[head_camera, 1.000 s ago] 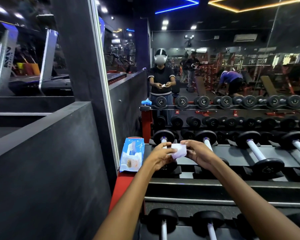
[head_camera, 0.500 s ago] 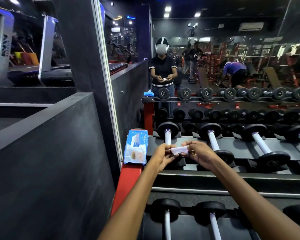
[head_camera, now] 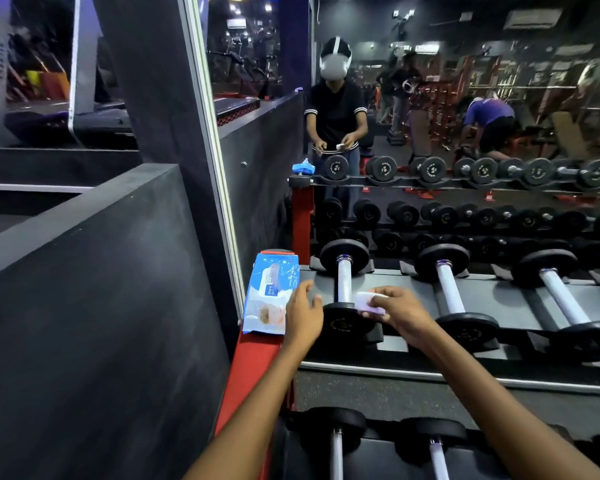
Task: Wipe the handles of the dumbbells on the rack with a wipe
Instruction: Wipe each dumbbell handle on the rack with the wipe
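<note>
Two hands are hovering at frame centre: the right hand [head_camera: 400,315] is pinching a folded white wipe [head_camera: 369,302] beside the leftmost dumbbell's chrome handle [head_camera: 344,284]; the left hand [head_camera: 303,315], fingers loosely spread, is crowding the blue wipe packet [head_camera: 269,297] on the rack's red edge [head_camera: 257,362].

You have two hands in view, the left [head_camera: 303,315] and the right [head_camera: 400,311], and one wipe [head_camera: 369,304]. One pack of wipes [head_camera: 269,295] lies on the rack's [head_camera: 409,282] left end. On the upper shelf you can count three dumbbells [head_camera: 343,284] fully, with a fourth cut off at the edge. Below, two more dumbbells [head_camera: 336,441] show clearly.
</note>
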`<state>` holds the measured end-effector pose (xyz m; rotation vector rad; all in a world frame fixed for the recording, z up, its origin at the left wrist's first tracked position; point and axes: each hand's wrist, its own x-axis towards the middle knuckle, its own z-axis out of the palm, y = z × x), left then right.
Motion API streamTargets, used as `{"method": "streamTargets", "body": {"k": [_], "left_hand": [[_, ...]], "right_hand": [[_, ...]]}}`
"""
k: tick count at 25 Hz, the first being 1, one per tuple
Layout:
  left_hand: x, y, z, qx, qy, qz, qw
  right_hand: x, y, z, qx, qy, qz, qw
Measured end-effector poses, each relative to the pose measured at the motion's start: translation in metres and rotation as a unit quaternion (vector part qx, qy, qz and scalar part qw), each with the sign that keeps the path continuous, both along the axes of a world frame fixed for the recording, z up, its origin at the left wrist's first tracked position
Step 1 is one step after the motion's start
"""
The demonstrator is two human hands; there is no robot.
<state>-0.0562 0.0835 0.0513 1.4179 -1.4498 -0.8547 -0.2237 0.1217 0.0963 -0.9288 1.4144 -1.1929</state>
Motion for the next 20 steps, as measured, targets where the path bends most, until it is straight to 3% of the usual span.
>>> {"method": "streamTargets", "body": {"k": [4, 8, 12, 16, 20], "left_hand": [[-0.016, -0.063, -0.014, -0.045, -0.160, -0.018, 0.986], [-0.035, -0.114, -0.031, -0.063, -0.252, -0.058, 0.964], [-0.028, -0.127, -0.060, -0.096, -0.385, -0.050, 0.917], [-0.026, -0.137, -0.079, -0.091, -0.448, -0.073, 0.886], [-0.025, -0.139, -0.084, -0.097, -0.451, -0.068, 0.885]], "right_hand": [[-0.027, -0.040, -0.020, -0.015, 0.034, -0.061, 0.997], [-0.051, -0.075, -0.052, 0.011, 0.087, -0.050, 0.995], [-0.064, -0.095, -0.074, 0.046, 0.090, -0.019, 0.995], [-0.066, -0.103, -0.078, 0.055, 0.088, 0.006, 0.995], [-0.060, -0.104, -0.080, 0.069, 0.036, 0.053, 0.996]]}}
